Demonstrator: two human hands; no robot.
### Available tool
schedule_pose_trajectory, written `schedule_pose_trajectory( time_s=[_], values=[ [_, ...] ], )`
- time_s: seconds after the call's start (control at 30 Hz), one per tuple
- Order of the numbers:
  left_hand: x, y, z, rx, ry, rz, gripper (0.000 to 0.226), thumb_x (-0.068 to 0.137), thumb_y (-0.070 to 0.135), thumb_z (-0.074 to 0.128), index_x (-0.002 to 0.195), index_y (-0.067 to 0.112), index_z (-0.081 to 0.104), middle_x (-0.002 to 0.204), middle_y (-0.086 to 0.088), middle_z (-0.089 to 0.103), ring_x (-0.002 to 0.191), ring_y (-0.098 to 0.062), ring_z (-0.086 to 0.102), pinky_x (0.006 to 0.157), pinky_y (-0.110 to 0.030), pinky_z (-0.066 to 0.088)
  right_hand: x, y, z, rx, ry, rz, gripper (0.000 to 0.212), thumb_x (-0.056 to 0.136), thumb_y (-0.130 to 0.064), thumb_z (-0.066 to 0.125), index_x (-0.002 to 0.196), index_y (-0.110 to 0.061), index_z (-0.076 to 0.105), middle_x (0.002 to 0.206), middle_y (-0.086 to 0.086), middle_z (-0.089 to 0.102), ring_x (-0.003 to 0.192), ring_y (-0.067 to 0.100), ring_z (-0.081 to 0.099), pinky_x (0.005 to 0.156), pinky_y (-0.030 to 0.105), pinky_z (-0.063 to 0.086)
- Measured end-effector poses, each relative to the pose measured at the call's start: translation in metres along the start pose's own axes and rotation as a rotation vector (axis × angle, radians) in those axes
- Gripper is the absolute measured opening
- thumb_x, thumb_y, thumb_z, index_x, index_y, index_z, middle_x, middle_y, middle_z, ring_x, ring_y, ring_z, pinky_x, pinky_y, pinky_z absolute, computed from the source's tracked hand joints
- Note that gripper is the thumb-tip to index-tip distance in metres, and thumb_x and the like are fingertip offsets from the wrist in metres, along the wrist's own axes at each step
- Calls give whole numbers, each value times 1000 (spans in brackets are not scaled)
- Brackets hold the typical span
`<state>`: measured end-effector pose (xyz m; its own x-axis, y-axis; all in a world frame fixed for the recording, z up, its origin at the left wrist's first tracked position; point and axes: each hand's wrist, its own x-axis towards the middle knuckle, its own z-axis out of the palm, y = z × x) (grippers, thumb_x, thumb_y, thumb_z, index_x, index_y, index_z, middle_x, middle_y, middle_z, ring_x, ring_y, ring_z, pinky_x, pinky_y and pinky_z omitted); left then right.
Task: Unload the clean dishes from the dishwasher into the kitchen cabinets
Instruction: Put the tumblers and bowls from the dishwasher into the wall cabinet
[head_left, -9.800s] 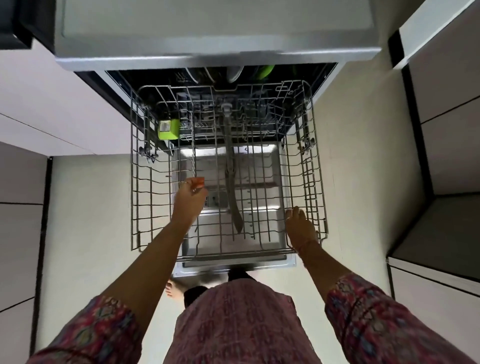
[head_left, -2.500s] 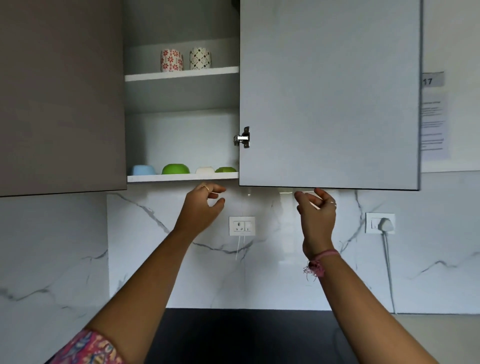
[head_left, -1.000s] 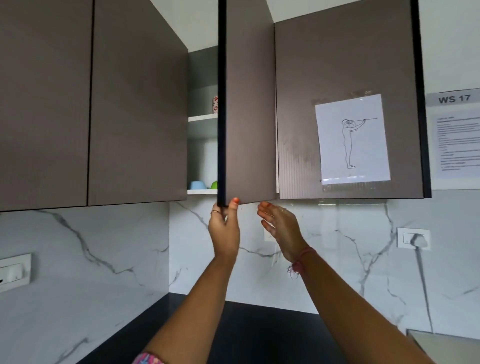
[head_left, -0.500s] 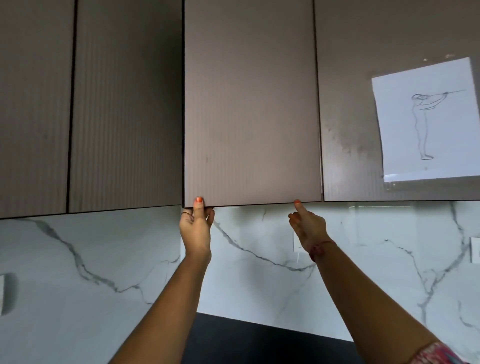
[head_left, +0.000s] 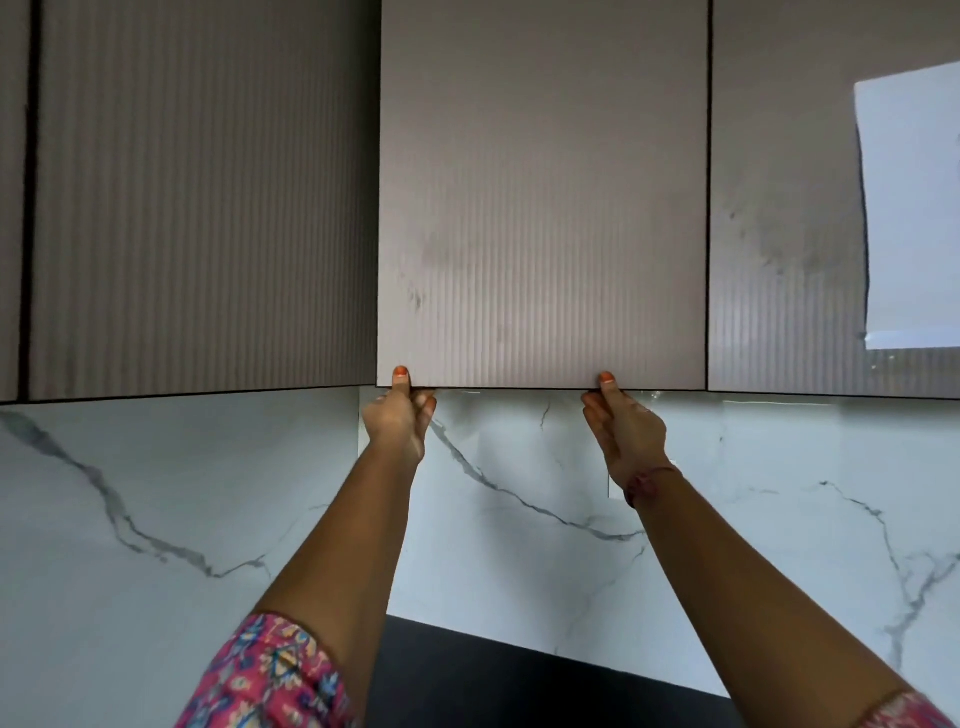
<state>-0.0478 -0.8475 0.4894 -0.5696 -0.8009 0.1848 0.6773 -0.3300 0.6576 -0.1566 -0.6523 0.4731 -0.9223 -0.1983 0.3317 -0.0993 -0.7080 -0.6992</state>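
A ribbed brown cabinet door (head_left: 540, 208) hangs shut, flush with the doors on either side. My left hand (head_left: 399, 421) grips its bottom left corner, thumb on the front face and fingers curled under the edge. My right hand (head_left: 623, 431) holds the bottom edge near the right corner, thumb tip on the front face. No dishes are in view, and the cabinet's inside is hidden behind the door.
More shut cabinet doors stand to the left (head_left: 202, 208) and right (head_left: 779, 208); a white paper sheet (head_left: 914, 208) is taped to the right one. A marble backsplash (head_left: 156, 493) runs below, and a dark countertop (head_left: 493, 680) lies at the bottom.
The cabinet door has swung shut over the shelves with bowls and cups. My right hand rose to the door's bottom edge. The view moved closer.
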Motion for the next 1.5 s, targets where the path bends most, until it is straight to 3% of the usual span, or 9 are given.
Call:
schedule_pose_trajectory(
  time_s=[0.23, 0.43, 0.57, 0.67, 0.83, 1.0, 1.23, 1.5],
  values=[
    [54, -17, 17, -4, 6, -102, 24, 95, 20, 56, 111, 1, 55, 81, -9, 60, 67, -17, 60, 84, -36, 52, 33, 6, -6, 18, 66, -15, 11, 83, -14, 73, 84, -3, 69, 82, 6, 69, 86, 18, 69, 72, 22, 59],
    [89, -34, 26, -15, -4, -144, 14, 96, 18, 54, 92, 4, 56, 81, -10, 60, 68, -18, 61, 92, -40, 51, 59, 21, -11, 31, 97, -66, 20, 82, -12, 74, 95, 2, 69, 94, 11, 70, 89, 21, 70, 72, 24, 59],
    [108, -47, 30, -11, -6, -147, 17, 95, 19, 55, 97, 3, 56, 81, -10, 60, 70, -18, 61, 91, -40, 51, 72, 32, -13, 62, 110, -118, 14, 82, -13, 74, 87, -2, 69, 83, 7, 70, 81, 18, 70, 67, 23, 60],
    [116, -54, 32, -17, -6, -133, 20, 94, 22, 57, 86, 4, 56, 80, -9, 62, 70, -18, 63, 87, -37, 53, 79, 38, -15, 74, 87, -158, 15, 82, -15, 74, 87, -2, 69, 79, 6, 69, 75, 16, 70, 63, 21, 58],
    [116, -54, 31, -3, -35, -120, 20, 94, 24, 58, 103, 6, 58, 84, -8, 64, 87, -20, 66, 81, -34, 54, 78, 39, -12, 61, 78, -170, 19, 83, -17, 73, 93, -1, 69, 81, 6, 69, 76, 16, 70, 72, 25, 60],
    [97, -64, 23, 113, -51, -160, 22, 94, 24, 59, 113, 14, 62, 91, -3, 65, 77, -15, 64, 83, -31, 52, 63, 28, -13, 63, 50, -62, 18, 87, -9, 67, 102, 1, 68, 88, 8, 68, 80, 17, 68, 75, 24, 58],
    [42, -81, -1, 467, -183, -247, 11, 93, 23, 59, 100, 16, 64, 97, 2, 69, 93, -16, 65, 83, -31, 51, 11, 10, -52, 76, 111, 67, 16, 88, -9, 66, 102, -1, 67, 95, 12, 69, 86, 18, 69, 77, 24, 58],
    [-70, -104, -37, 535, -237, -383, 9, 91, 23, 61, 95, 18, 67, 97, 3, 72, 94, -15, 67, 80, -31, 51, -73, -32, -128, 72, 190, 100, 13, 91, -7, 61, 103, -2, 65, 94, 11, 69, 84, 16, 69, 80, 26, 53]
  ],
)
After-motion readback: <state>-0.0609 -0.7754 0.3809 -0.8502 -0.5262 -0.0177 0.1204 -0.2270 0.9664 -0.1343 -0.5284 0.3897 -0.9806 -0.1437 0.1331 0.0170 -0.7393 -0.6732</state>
